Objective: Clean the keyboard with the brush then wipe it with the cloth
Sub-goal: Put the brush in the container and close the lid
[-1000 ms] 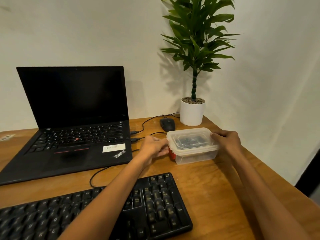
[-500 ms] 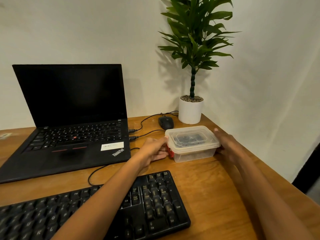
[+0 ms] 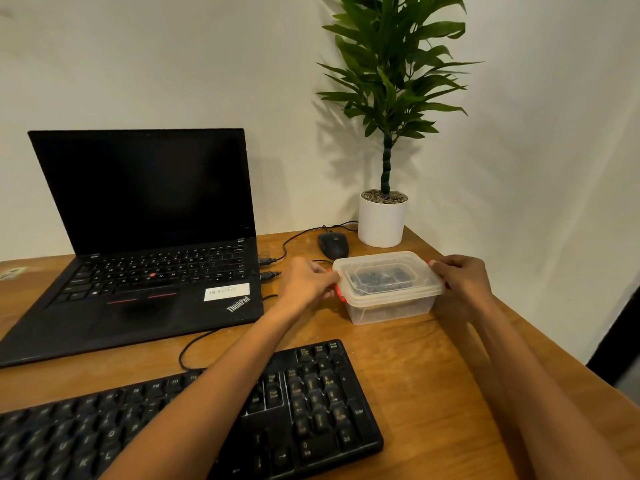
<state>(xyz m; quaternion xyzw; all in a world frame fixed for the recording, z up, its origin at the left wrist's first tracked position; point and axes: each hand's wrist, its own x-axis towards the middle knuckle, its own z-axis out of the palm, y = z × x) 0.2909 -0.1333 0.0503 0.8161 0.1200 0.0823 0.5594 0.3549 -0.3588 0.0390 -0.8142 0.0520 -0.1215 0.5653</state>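
Observation:
A black external keyboard [image 3: 311, 403] lies along the near edge of the wooden desk, partly under my left forearm. Behind it stands a clear plastic box [image 3: 389, 299] with a lid and red side clips; something dark shows through the lid. My left hand [image 3: 306, 282] grips the box's left end at the red clip. My right hand [image 3: 462, 282] grips its right end, fingers curled over the lid edge. No brush or cloth is visible outside the box.
An open black laptop [image 3: 156, 237] stands at the left, with cables plugged into its right side. A black mouse [image 3: 333, 244] and a white potted plant [image 3: 381, 220] sit behind the box by the wall. The desk's right edge [image 3: 554, 348] runs diagonally close to my right arm.
My right hand shifted from the box's lower right side up onto the lid edge. The left hand stayed at the left clip. The box has hardly moved.

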